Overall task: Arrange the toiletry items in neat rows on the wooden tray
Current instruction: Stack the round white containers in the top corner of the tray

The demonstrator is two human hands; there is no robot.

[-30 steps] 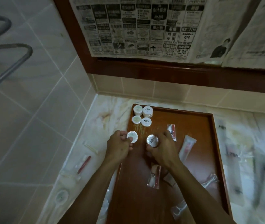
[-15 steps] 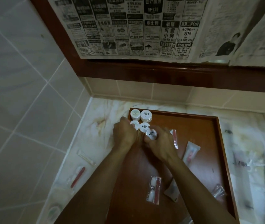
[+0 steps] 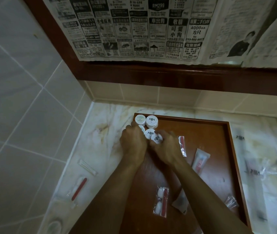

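A wooden tray [image 3: 218, 149] lies on the marble counter. Several small white round jars sit in its far left corner: two at the back [image 3: 140, 119] [image 3: 151, 121] and one in front of them [image 3: 150, 133]. My right hand [image 3: 167, 146] grips another white jar [image 3: 157, 138] just right of that front jar. My left hand [image 3: 133, 142] rests over the left side of the cluster, covering most of a jar [image 3: 141, 128]; whether it holds one is hidden. A white tube [image 3: 200, 160], a red-striped sachet [image 3: 182, 146] and a packet with cotton pads [image 3: 161, 201] lie on the tray.
On the counter left of the tray lie a wrapped stick [image 3: 87, 167] and a packet with a red file [image 3: 78, 189]. More clear packets [image 3: 259, 171] lie to the tray's right. A tiled wall stands on the left; a newspaper-covered mirror frame [image 3: 168, 76] rises behind.
Both hands have carried their jars forward from mid-tray to the cluster in the far left corner. The view has shifted slightly toward the back wall.
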